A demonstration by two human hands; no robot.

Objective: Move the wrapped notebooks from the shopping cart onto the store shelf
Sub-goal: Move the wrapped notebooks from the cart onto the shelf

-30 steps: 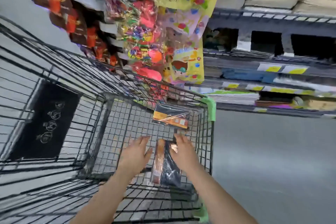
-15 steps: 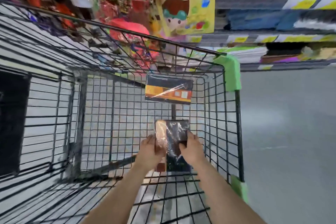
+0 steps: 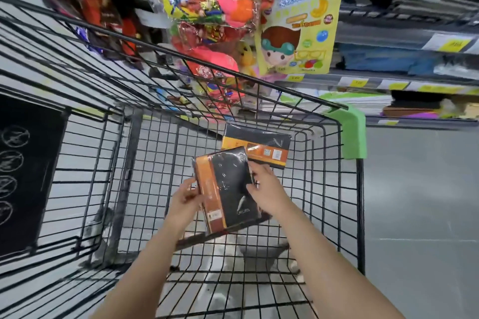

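Since half a second ago I've lifted the black-and-orange shrink-wrapped notebook (image 3: 226,190) off the cart floor and tilted it up between both hands.

My left hand (image 3: 184,198) pinches the orange spine edge and my right hand (image 3: 267,190) curls over the opposite edge, so the notebook hangs above the black wire shopping cart (image 3: 145,153), still inside it. The film looks slick to me; with only edge grips it could slide out and fall back onto the wire. Just beyond, partly under my notebook, the second wrapped black-and-orange notebook (image 3: 261,147) leans at the cart's front wall, and I might knock it when I swing across. Further right, the grey store shelf (image 3: 388,122) is stacked already, so clipping the green corner bumper (image 3: 353,134) or the stacks is my other worry.
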